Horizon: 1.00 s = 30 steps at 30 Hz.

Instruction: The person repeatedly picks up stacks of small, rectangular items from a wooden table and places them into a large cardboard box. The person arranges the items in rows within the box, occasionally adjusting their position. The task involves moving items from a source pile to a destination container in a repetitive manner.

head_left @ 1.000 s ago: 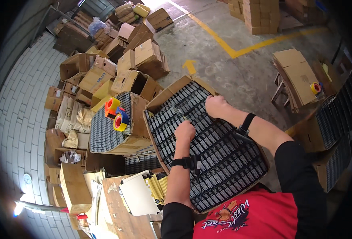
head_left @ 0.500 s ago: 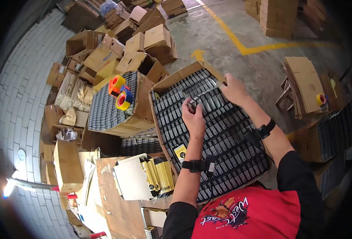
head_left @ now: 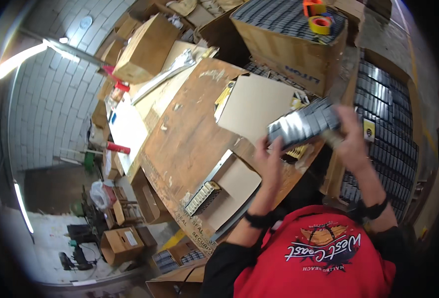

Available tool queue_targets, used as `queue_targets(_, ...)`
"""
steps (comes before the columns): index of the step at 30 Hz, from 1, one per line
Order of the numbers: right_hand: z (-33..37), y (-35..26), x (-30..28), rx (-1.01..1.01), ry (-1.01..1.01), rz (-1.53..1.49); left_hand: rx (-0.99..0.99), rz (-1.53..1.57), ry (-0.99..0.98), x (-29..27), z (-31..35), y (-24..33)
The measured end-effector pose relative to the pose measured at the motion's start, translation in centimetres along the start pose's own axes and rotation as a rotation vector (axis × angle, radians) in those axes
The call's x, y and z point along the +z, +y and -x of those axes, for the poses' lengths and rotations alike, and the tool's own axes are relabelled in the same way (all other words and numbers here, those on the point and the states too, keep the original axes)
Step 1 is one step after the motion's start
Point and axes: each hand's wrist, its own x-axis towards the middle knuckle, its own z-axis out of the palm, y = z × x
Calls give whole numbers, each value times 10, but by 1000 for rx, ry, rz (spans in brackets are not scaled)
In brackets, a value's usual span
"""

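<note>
Between my hands is a block of small, shiny dark-and-silver packs [head_left: 304, 124], tilted and slightly blurred, above the right edge of a wooden table [head_left: 179, 129]. My left hand [head_left: 270, 161] grips its near left end, and my right hand [head_left: 351, 141] is closed around the right end. Just beyond and partly under the block is a pale cardboard box [head_left: 254, 104] with yellow packets showing at its sides. To the left of my left forearm, an open shallow carton [head_left: 237, 181] lies on the table with a short row of packs [head_left: 203, 198] in it.
At the right stands a large carton [head_left: 335, 171] filled with rows of packs, a yellow packet [head_left: 368, 130] on top. Another full carton [head_left: 289, 52] behind the table bears tape dispensers [head_left: 320, 24]. A tall brown box [head_left: 147, 47] and a red tube [head_left: 118, 148] are at the left.
My view and both hands have swung left, from over the large carton to the table. The block of packs has come out of that carton and is now in both hands.
</note>
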Motion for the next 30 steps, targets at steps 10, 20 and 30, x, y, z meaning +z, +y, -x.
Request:
queue_targets(10, 45, 37, 266, 141, -877, -370, -99, -297, 314, -290, 48, -99)
queue_targets(20, 11, 44, 340, 303, -1048, -211, -94, -1010, 438, -297, 8, -84)
queue_targets(30, 23, -21, 223, -10, -824, 171, -154, -1085, 186, -317, -18, -87)
